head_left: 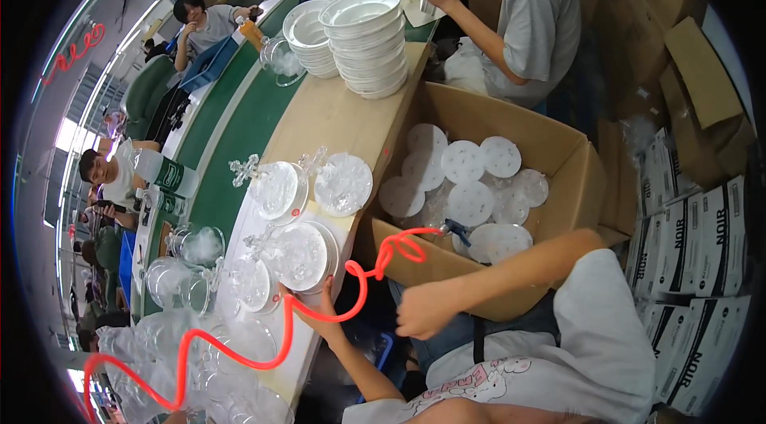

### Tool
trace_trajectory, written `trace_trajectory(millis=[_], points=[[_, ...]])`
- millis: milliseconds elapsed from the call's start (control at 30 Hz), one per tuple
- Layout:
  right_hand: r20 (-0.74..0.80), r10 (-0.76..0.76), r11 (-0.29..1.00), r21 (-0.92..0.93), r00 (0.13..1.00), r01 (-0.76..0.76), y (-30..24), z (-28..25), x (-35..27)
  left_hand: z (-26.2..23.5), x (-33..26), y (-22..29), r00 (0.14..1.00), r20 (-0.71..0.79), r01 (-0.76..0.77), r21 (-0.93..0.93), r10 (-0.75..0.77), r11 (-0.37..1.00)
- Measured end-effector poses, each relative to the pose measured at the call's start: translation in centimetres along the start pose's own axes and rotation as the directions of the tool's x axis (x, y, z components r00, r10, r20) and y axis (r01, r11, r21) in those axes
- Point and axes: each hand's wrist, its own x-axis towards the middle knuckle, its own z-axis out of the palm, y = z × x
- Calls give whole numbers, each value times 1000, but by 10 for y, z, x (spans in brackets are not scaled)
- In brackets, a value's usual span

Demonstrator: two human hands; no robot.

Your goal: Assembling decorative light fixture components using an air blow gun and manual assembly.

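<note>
My left hand (321, 314) is at the table's near edge, its fingers around the rim of a white round base (317, 252) that carries clear plastic ornament pieces. Beside it lie more white discs topped with clear pieces, one disc (278, 191) farther off and another disc (343, 183) to its right. My right hand (431, 309) is closed above my lap, away from the table; whether anything is inside it is hidden. A red coiled hose (283, 336) passes over my left hand and ends at a blue air gun (457, 232) at the carton's rim.
An open cardboard carton (550, 240) beside me holds several white perforated discs (471, 202). Tall stacks of white round trays (369, 41) stand at the table's far end. Clear domes (171, 280) crowd the left. A co-worker (535, 17) sits beyond the carton; boxes (694, 248) are piled right.
</note>
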Motion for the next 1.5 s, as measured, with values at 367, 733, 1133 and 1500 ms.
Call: trace_trajectory(millis=[367,733,1133,1500], points=[[-787,332,573,-270,520,-774,151,-158,-84,-23,-59,31,997,-61,52,79,-47,996],[-825,530,296,-35,195,-955,282,-249,-66,-37,-83,63,970,192,172,-110,-149,979],[-656,734,609,522,-174,598,119,-189,-68,3,-103,108,768,620,516,-452,-160,727],[-191,982,143,746,3,651,-19,-18,-67,91,-63,151,613,751,701,-661,-246,-268]])
